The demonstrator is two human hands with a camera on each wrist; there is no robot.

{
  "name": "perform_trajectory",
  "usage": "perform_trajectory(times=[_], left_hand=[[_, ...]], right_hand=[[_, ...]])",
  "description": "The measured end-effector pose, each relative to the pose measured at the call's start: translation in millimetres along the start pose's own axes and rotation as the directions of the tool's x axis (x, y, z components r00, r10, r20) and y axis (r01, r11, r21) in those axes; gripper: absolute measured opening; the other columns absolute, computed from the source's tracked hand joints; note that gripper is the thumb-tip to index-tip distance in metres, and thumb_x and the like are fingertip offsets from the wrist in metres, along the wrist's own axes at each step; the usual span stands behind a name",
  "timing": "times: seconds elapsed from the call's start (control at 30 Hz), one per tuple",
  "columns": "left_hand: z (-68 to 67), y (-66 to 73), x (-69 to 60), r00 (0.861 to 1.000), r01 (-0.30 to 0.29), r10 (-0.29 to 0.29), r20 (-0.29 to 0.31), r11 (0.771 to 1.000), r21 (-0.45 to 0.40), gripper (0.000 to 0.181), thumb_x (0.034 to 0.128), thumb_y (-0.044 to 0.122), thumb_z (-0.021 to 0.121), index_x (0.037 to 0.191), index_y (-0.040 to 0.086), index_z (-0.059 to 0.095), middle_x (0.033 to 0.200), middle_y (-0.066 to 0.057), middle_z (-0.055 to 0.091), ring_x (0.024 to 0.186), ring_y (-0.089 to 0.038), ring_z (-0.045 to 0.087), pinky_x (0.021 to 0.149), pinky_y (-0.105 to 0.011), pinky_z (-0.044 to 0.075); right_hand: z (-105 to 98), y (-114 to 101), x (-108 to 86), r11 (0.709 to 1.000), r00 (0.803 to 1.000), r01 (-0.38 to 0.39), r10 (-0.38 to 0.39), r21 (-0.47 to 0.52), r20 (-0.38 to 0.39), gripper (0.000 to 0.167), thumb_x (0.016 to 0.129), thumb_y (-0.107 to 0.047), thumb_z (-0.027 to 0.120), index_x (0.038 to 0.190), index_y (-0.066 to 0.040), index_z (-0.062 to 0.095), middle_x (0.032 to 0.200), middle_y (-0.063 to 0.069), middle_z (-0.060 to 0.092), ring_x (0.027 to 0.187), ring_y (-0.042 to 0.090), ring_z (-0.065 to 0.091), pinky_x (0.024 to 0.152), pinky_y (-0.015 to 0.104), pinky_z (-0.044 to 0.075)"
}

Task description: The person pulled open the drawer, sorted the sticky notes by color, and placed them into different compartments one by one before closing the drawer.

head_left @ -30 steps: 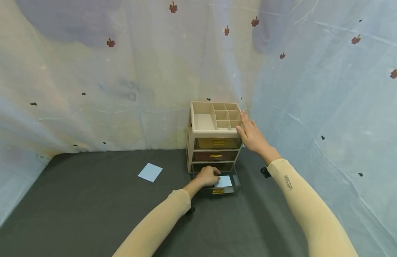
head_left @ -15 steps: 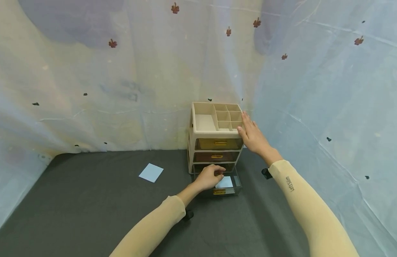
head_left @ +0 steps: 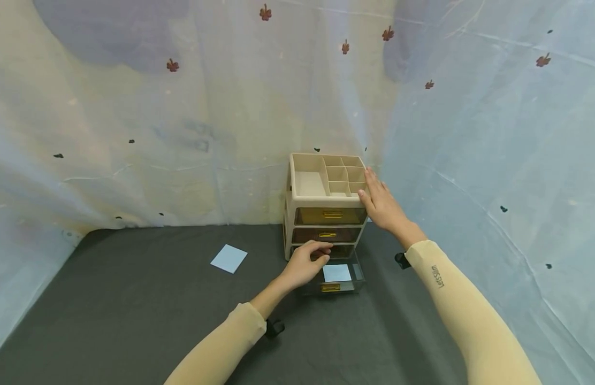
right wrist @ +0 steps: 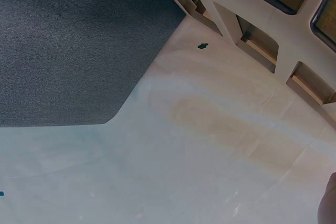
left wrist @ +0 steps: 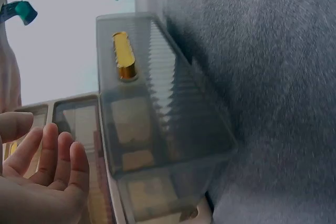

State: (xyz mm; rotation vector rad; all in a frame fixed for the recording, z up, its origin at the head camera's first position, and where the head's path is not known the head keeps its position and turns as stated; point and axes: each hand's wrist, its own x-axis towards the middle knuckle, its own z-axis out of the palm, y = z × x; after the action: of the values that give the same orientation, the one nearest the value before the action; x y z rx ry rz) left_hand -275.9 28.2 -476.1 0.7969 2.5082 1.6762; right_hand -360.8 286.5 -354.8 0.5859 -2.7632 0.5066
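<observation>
A beige drawer unit (head_left: pixel 326 200) stands on the dark table, with its see-through bottom drawer (head_left: pixel 358 274) pulled out. A light blue square of paper (head_left: pixel 337 272) lies inside that drawer. My left hand (head_left: pixel 302 264) hovers at the drawer's left side, fingers loosely bent and thumb apart, holding nothing. In the left wrist view this hand (left wrist: pixel 47 177) is beside the drawer (left wrist: pixel 173 145) with its gold handle (left wrist: pixel 124 56). My right hand (head_left: pixel 384 207) rests with straight fingers on the unit's top right edge. Only a bit of it shows in the right wrist view.
Another light blue paper square (head_left: pixel 229 259) lies on the dark table (head_left: pixel 134 299), left of the unit. Two upper drawers with gold handles are closed. Divided compartments (head_left: pixel 337 174) form the top. A patterned curtain (head_left: pixel 182 117) hangs behind and to the right.
My left hand has drawn back from inside the drawer toward the left, uncovering more of the paper there. My right hand stays on the unit. The head view has shifted slightly.
</observation>
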Motion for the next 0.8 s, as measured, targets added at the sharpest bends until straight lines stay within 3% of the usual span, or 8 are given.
perform_trajectory(times=[0.37, 0.8], left_hand=[[-32.2, 1.1, -9.8, 0.996, -0.031, 0.033, -0.084, 0.999, 0.017, 0.037, 0.1052, 0.014, 0.064, 0.142, 0.009, 0.064, 0.123, -0.001, 0.065, 0.109, -0.018, 0.061, 0.083, -0.033, 0.053], [-71.5, -11.9, -23.2, 0.985, 0.008, 0.004, -0.172, 0.998, 0.064, 0.036, 0.1036, 0.012, 0.066, 0.139, 0.010, 0.066, 0.120, -0.002, 0.066, 0.105, -0.018, 0.061, 0.078, -0.033, 0.049]], right_hand=[[-1, -1, -0.1, 1.000, 1.000, 0.007, -0.007, 0.004, 0.007, 0.070, 0.115, -0.039, 0.031, 0.167, -0.005, -0.001, 0.174, 0.017, 0.001, 0.160, 0.036, 0.005, 0.128, 0.055, 0.004], [-3, -4, -0.9, 1.000, 1.000, -0.005, 0.005, -0.004, 0.013, 0.070, 0.115, -0.042, 0.028, 0.166, -0.004, -0.001, 0.174, 0.015, -0.001, 0.160, 0.034, 0.003, 0.128, 0.055, 0.004]])
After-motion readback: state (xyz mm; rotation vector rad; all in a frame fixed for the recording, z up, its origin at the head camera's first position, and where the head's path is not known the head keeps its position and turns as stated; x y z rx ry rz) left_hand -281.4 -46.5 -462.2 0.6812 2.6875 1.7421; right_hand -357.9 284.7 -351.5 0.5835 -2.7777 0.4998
